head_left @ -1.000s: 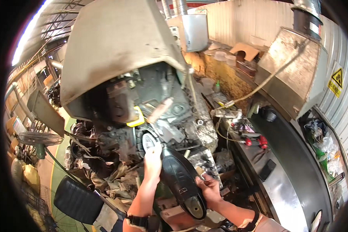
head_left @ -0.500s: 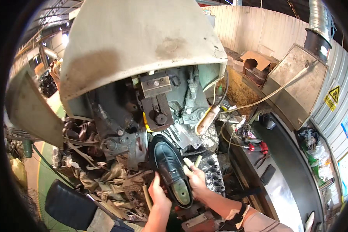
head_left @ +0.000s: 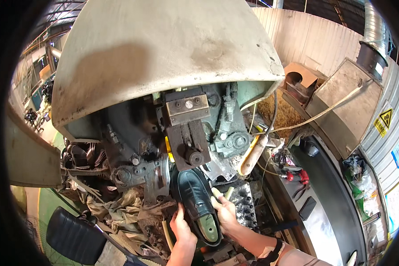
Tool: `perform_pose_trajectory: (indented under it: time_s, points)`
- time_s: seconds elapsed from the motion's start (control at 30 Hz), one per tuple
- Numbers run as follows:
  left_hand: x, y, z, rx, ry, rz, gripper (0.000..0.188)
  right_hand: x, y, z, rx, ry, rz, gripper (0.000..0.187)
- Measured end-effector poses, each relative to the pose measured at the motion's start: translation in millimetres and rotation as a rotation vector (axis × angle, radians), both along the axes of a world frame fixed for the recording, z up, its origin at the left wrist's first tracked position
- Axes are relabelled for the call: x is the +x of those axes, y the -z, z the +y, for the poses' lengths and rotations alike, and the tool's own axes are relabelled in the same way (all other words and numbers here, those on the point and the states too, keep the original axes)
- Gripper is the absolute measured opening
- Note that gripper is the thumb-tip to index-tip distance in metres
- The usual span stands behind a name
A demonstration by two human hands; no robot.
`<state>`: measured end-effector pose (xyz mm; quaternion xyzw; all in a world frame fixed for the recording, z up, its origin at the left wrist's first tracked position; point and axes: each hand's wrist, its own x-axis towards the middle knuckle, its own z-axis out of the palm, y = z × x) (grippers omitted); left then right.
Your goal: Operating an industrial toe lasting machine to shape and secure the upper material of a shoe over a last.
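A black shoe (head_left: 191, 190) is in the lower middle of the view, with its toe pointing to twelve o'clock and its heel to six o'clock, turned slightly to five. Inside its opening one sees a green piece (head_left: 207, 227) with a small round hole. The left hand (head_left: 183, 227) is bent against the shoe's side at about seven o'clock, and the right hand (head_left: 225, 216) is on the opposite side at four; together they pinch the shoe between them. Just beyond the toe, at twelve o'clock, is a dirty metal machine (head_left: 188, 126) under a pale hood (head_left: 164, 57); whether the toe touches it, I cannot tell. From the shoe, a wooden handle (head_left: 253, 155) hangs at two o'clock, a phone (head_left: 307, 208) lies at three, and crumpled cloth (head_left: 124, 208) is at nine.
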<state>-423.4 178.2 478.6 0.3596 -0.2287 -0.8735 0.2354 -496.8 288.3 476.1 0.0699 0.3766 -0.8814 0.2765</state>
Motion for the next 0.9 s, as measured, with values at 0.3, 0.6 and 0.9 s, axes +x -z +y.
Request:
perform_pose_trajectory:
  time_s: [0.3, 0.6, 0.9]
  points:
    - [-8, 11, 2, -0.144, -0.178, -0.033, 0.029, -5, 10, -5, 0.035, 0.033, -0.012, 0.041]
    - [-12, 67, -6, -0.237, -0.198, -0.020, 0.025, -13, 48, -9, 0.016, 0.016, 0.055, 0.040]
    - [-14, 37, -5, -0.100, -0.089, 0.005, 0.028, -12, 30, -11, 0.094, 0.026, 0.011, 0.049]
